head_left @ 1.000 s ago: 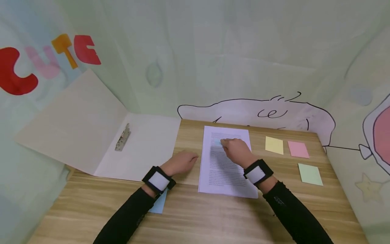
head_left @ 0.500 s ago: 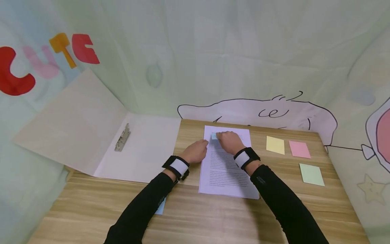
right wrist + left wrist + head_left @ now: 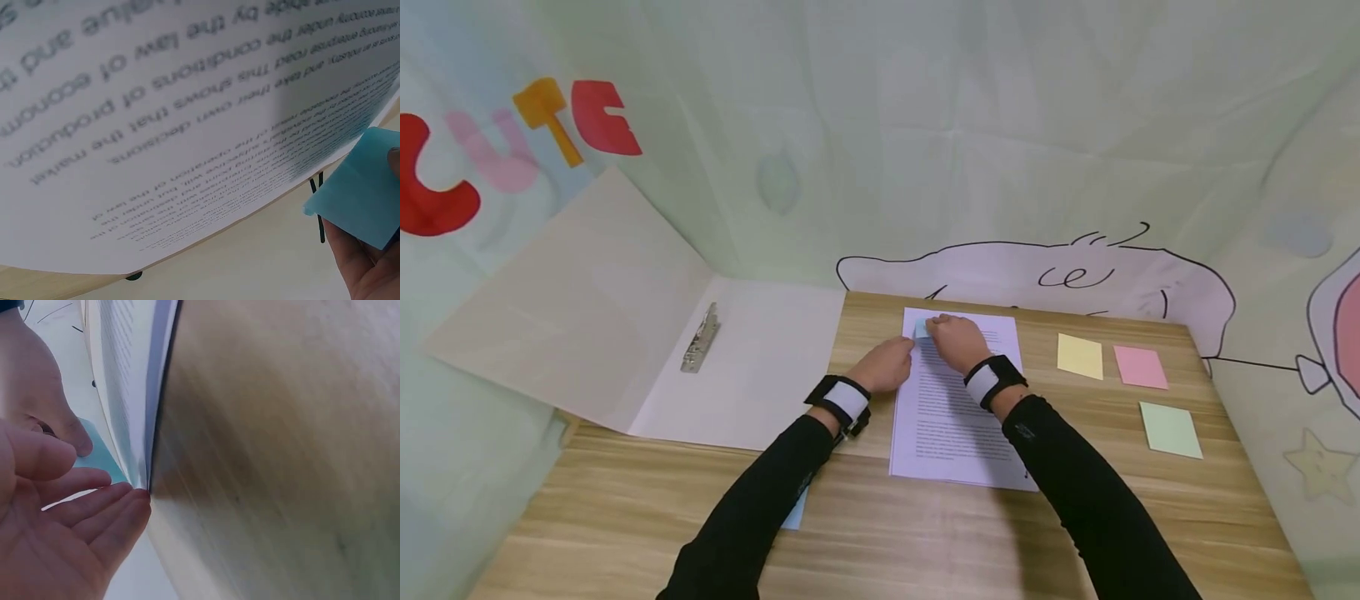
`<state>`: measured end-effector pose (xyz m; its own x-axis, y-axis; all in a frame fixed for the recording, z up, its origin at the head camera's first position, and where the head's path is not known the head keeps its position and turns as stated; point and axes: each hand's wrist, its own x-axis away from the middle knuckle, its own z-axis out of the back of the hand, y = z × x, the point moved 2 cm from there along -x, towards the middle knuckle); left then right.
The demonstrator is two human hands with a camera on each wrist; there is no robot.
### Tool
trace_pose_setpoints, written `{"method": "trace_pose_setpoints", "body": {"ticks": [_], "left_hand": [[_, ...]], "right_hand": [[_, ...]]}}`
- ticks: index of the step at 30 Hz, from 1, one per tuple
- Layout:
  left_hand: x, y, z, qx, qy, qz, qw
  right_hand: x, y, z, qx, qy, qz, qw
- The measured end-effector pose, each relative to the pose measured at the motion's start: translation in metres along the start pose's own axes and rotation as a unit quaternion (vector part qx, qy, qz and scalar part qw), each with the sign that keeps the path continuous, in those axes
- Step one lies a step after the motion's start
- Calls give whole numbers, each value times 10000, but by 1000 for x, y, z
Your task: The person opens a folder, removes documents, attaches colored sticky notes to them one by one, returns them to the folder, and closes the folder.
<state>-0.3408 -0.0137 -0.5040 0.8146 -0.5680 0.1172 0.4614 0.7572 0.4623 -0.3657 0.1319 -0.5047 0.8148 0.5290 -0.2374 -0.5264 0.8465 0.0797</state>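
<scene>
The right hand (image 3: 958, 343) pinches a blue note (image 3: 356, 181) between thumb and fingers, by the upper left part of a printed paper stack (image 3: 958, 425); whether the note touches the paper cannot be determined. The left hand (image 3: 883, 364) has its fingers extended, fingertips at the stack's left edge. The step in hand appears to be note alignment; the next move probably calls for pressing the note flat. Right of the right hand, a yellow note (image 3: 1080, 357), pink note (image 3: 1141, 367) and green note (image 3: 1171, 430) lie on the wood-grain table (image 3: 887, 542). Left of the left hand, an open folder (image 3: 767, 358) bears a metal clip (image 3: 702, 338). Beyond both hands rises a printed backdrop (image 3: 887, 150).
</scene>
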Motion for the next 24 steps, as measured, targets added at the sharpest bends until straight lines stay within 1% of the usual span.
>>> {"method": "trace_pose_setpoints", "body": {"ticks": [4,7,9,11,15,20,23,24], "left_hand": [[-1,-2,-1,29,47,-87,9999],[-1,-2,-1,-117,119,-209,9996],[-2,-3,-3,-375,197,-302,9986],[-3,-2,-5,-761,226,-342,9963],[-5,0,-10,-1331,256,-255,9904],[-7,3,-15,-1855,233,-112,9823],[-6,6,-17,-2054,244,-81,9783],[-6,8,-17,-2065,261,-50,9781]], "right_hand": [[0,-2,-5,118,122,156,9997],[1,-2,-8,242,135,258,9993],[0,-3,-8,303,28,294,9991],[-1,-4,-6,335,-145,313,9988],[-2,-5,-5,455,-448,354,9973],[-3,-7,-6,552,-509,464,9961],[-3,-7,-8,502,-500,477,9963],[-3,-7,-9,489,-501,483,9964]]}}
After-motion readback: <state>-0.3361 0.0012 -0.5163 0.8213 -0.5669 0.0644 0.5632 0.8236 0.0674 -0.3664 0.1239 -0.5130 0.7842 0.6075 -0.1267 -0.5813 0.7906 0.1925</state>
